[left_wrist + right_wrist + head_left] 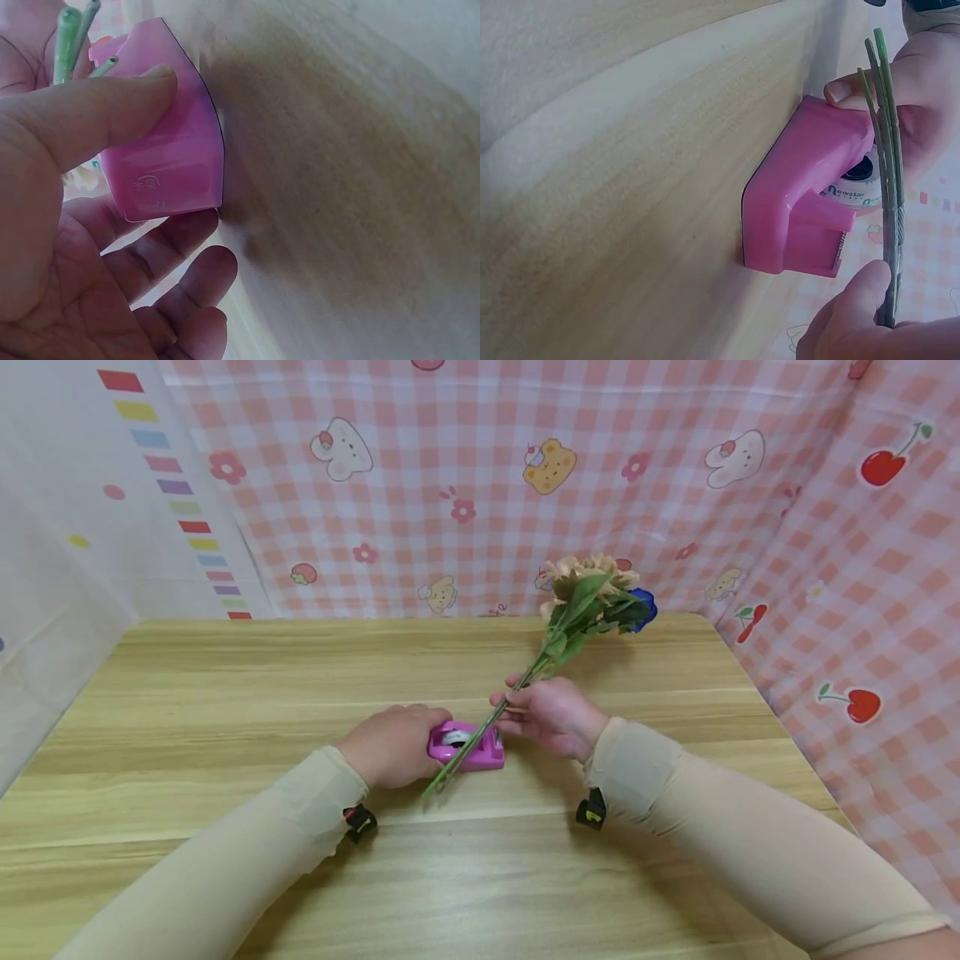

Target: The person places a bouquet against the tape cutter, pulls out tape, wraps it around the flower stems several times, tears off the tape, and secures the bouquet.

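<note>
A pink tape dispenser stands on the wooden table, a roll of tape seated in it and a toothed cutter at its right end. My left hand grips its left end, the thumb pressed on the near side and fingers round the back. In my right hand the green stems of a bunch of artificial flowers are pinched between thumb and fingers. The stems slant over the dispenser, cut ends toward the left hand. Cream blooms and a blue flower point to the far right.
The wooden table reaches back to a pink checked cloth with cartoon prints. Another checked cloth with cherries hangs along the right side, and a white cloth hangs at the left.
</note>
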`<state>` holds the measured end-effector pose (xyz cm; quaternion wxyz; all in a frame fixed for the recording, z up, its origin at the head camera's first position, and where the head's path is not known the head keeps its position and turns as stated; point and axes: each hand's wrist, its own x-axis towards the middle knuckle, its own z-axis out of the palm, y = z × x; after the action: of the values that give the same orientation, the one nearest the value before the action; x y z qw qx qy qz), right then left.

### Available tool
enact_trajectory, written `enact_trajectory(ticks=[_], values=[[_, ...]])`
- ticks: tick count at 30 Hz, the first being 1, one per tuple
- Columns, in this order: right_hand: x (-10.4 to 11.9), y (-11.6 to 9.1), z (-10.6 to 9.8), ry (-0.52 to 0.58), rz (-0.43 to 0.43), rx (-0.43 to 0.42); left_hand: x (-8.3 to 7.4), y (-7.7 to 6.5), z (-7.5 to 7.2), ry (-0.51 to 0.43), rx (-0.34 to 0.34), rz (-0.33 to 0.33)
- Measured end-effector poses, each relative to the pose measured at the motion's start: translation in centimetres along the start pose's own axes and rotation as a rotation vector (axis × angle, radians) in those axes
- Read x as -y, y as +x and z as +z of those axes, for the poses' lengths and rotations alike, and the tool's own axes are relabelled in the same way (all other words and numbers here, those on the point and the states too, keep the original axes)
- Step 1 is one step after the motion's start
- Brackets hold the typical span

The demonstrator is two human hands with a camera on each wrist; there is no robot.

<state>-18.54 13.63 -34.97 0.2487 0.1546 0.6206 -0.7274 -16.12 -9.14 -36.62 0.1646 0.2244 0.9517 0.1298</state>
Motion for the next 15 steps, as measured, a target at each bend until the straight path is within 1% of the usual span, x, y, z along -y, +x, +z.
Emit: enact_trajectory(ticks=[7,15], values=[[0.0,-0.02,0.12,0.043,0.0,0.002,0.02,0.0,0.12,-0.002,0.001,-0.003],[-0.22,0.33,-0.19,-0.009,-0.024,0.006,0.08,0.0,0.05,-0.002,-0.002,0.0]])
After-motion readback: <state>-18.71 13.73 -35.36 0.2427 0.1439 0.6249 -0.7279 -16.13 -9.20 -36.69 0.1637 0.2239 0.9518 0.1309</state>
